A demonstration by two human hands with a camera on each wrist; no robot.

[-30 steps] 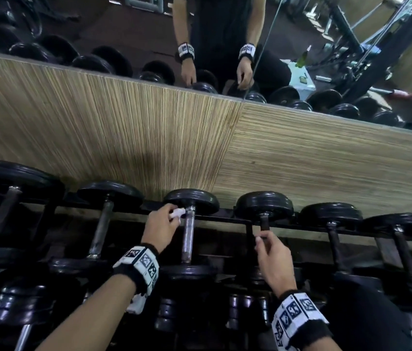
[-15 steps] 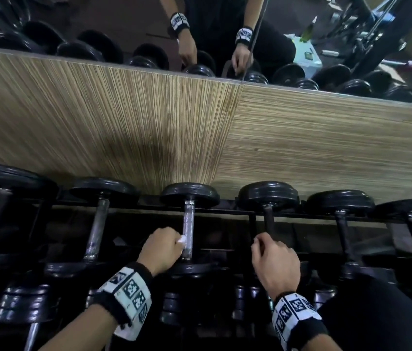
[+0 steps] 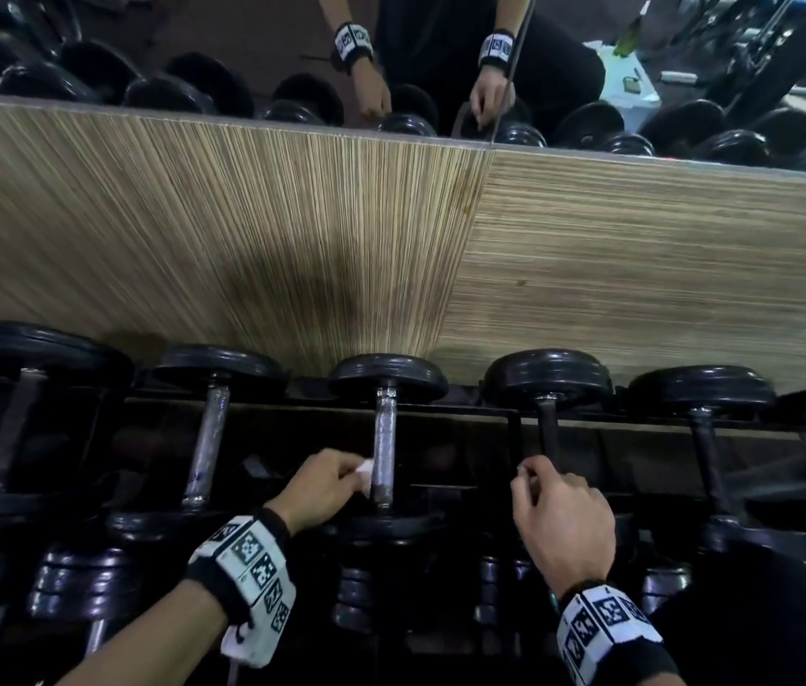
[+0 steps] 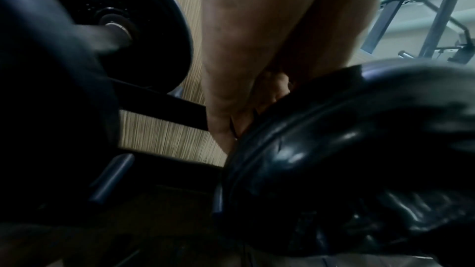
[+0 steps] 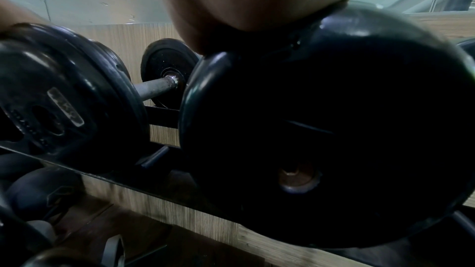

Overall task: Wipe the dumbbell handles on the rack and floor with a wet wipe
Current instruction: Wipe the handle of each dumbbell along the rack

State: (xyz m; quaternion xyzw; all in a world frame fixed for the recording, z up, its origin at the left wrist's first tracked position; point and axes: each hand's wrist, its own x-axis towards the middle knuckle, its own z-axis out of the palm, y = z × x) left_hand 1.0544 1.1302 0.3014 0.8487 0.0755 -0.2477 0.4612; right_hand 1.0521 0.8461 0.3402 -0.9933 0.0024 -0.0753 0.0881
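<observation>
Six dumbbells (image 3: 383, 453) show in the top row of the rack (image 3: 465, 413): two left of the wipe (image 3: 365, 471), one touching it and three to its right, the last cut by the frame edge. There is one wipe, and two hands, the left hand (image 3: 321, 487) at the wipe and the right hand (image 3: 559, 517) to its right, with two patterned wristbands (image 3: 247, 571), one per wrist. Beyond the wipe stand two wood panels (image 3: 193, 230) under one mirror (image 3: 252, 32); dumbbells below it are too dark to count.
</observation>
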